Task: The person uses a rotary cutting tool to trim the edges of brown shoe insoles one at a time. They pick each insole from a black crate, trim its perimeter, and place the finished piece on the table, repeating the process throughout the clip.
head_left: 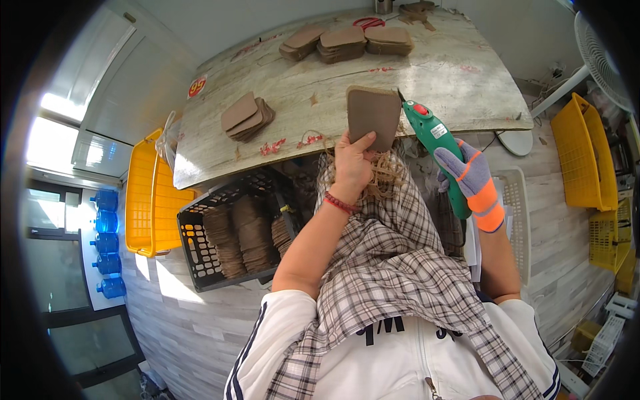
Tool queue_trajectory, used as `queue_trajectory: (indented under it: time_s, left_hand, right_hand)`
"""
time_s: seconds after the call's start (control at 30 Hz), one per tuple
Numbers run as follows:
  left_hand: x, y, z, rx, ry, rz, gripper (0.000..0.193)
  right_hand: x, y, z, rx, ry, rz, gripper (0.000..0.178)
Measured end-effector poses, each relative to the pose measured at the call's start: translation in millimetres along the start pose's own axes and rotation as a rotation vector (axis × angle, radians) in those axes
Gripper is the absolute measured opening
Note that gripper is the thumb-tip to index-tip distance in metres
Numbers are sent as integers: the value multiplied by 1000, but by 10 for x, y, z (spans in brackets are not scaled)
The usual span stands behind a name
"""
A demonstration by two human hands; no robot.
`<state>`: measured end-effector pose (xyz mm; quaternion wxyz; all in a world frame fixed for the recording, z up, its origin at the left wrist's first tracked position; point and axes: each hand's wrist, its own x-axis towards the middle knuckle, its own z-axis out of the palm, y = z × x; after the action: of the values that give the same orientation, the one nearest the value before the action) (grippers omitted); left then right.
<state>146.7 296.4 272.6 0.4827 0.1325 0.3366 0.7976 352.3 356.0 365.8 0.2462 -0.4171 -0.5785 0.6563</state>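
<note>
My left hand [353, 163] grips the lower end of a flat brown pad [373, 117] with rounded corners, thumb on its face. The pad stands up over the near edge of the table [300, 113]. In a grey and orange work glove, my right hand [470, 175] is wrapped around a green electric cutter [430, 127] with a red button. The dark tip of the cutter is at the pad's upper right corner; I cannot tell whether they touch. Thin brown trimmings [385, 179] hang in a tangle over my lap, just below the left hand.
Several stacks of brown pads [342, 44] lie along the table's far side, with a smaller stack [247, 115] at left. Below stands a black crate [193, 257] of brown pieces. Yellow baskets [143, 213] are at both sides; a white fan [603, 57] stands right.
</note>
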Motion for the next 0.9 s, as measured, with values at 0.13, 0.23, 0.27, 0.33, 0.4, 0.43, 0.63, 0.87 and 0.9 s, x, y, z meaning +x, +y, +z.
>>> queue_trajectory:
  time_s: [0.13,0.23,0.27,0.33,0.4,0.43,0.63,0.87,0.9]
  left_hand:
    - [45,291,-160,190,-57,-27,25]
    - [88,508,-268,344,-147,-108,29]
    - [84,571,-253,372,-171,-140,30]
    - [76,622,-271,422,-162,-217,32]
    - [74,643,-296,462,-205,-252,32]
    - [65,638,-310,473,-200,-275,33]
    - [5,582,-409,503,-229,-348,35]
    - [-1,845,-368,843,-261,-133,27]
    - [0,891,-369,928,-278,-39,25]
  right_hand:
    - [-97,-67,-119,-83,-87,57,36]
    - [-126,-44,-183,-175,-146,41,37]
    - [-134,-37,-180,-181,-149,44,37]
    - [-148,-17,-164,-193,-156,50,36]
    - [-148,-10,-117,-185,-153,42,35]
    - [-146,-7,-91,-181,-153,39,35]
    - [-71,-54,18,-123,-171,53,32]
    - [-44,-37,-9,-210,-229,50,33]
    - [-54,-27,-14,-225,-229,52,34]
